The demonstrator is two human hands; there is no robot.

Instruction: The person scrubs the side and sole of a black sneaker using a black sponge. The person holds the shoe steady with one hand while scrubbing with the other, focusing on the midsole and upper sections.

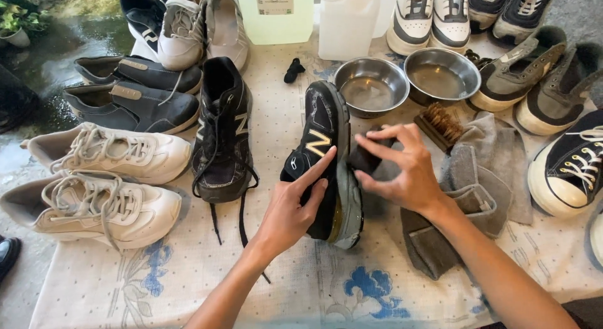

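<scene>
Spread over the table is a pale tablecloth (188, 285) with blue flower prints, crowded with footwear on every side.

From the head camera, a black sneaker (326, 159) lies on its side near the middle of the cloth, its sole turned toward the right. The left hand (292, 206) rests on the sneaker's upper, index finger stretched out along the side and the other fingers curled against the shoe, steadying it rather than closing round it. The right hand (402, 169) pinches a small dark cleaning pad (367, 158) between thumb and fingers and presses it against the sole edge; what the pad is made of is hard to tell, possibly a sponge.

Just left of the held shoe lies its black mate (223, 131), laces trailing loose. Farther left sit two white sneakers (103, 178), with two dark slip-on shoes (135, 93) above them. Behind the held shoe stand two steel bowls (405, 81), side by side. A wooden brush (440, 125) lies near the right hand, beside a heap of grey cloths (477, 184). Two plastic jugs (314, 18) stand at the far edge.
</scene>
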